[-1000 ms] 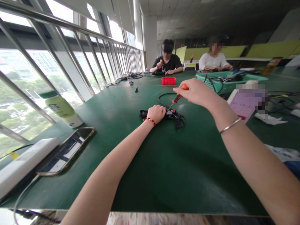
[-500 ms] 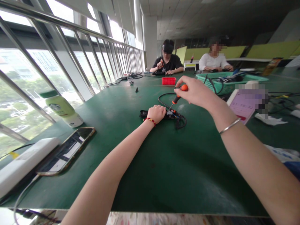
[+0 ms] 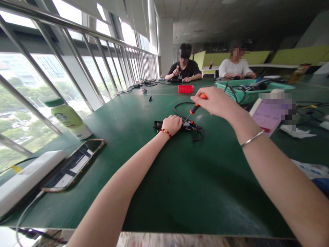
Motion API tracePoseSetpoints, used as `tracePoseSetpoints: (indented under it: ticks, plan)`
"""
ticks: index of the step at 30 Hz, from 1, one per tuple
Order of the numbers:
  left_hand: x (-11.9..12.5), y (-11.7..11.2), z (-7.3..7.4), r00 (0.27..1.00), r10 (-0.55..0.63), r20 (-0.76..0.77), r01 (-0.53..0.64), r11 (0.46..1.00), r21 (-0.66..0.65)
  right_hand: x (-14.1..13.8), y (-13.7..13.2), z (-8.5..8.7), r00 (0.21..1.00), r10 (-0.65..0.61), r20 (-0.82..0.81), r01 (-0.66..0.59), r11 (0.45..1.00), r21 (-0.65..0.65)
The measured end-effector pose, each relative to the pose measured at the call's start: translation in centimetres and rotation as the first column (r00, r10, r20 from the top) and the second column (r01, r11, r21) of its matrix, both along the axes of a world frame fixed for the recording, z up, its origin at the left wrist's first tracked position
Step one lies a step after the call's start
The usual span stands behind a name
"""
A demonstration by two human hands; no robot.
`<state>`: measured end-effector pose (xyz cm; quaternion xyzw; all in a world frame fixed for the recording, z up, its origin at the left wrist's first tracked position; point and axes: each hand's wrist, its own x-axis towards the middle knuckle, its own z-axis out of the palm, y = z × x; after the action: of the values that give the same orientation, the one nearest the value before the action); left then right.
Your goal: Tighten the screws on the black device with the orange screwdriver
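Left hand [image 3: 172, 124]: forearm stretched forward over the green table [image 3: 180, 185], red bead bracelet at the wrist, grip curled tight over the small black cabled device [image 3: 157, 125], pinning it flat.

Right hand [image 3: 217, 102]: arm raised, silver bangle on the wrist, fingers pinching the top of the orange-handled screwdriver [image 3: 195, 107], shaft slanting down-left to the device just right of the left grip.

Black cable loop [image 3: 197, 132]: directly below the right grip.

Change: orange handle tip slightly turned; left hand unmoved.

A gold-edged smartphone [image 3: 74, 165] lay near a green-capped pale bottle [image 3: 69, 118]; a small red plastic tray [image 3: 185, 89] and a teal mesh basket [image 3: 232, 90] sat farther off.
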<state>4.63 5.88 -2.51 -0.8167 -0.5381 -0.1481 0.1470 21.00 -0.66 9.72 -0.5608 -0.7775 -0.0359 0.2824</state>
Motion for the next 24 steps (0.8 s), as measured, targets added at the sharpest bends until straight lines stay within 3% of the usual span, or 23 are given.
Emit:
tracePoseSetpoints:
  ticks: [10,17,24]
  plan:
    - [-0.4,0.0,0.7,1.0,-0.008,0.028,0.01,0.997,-0.072,0.3,0.1,-0.1,0.999,-0.033,0.011,0.032,0.996,0.087]
    - [-1.3,0.1,0.9,0.998,0.041,0.055,-0.038,0.998,-0.053,0.6,-0.2,0.2,1.0,0.006,-0.028,-0.008,0.997,-0.078]
    - [-0.7,0.0,0.4,0.996,0.051,0.076,-0.044,0.995,-0.086,0.7,-0.4,0.4,0.997,0.009,0.083,-0.012,0.999,0.03]
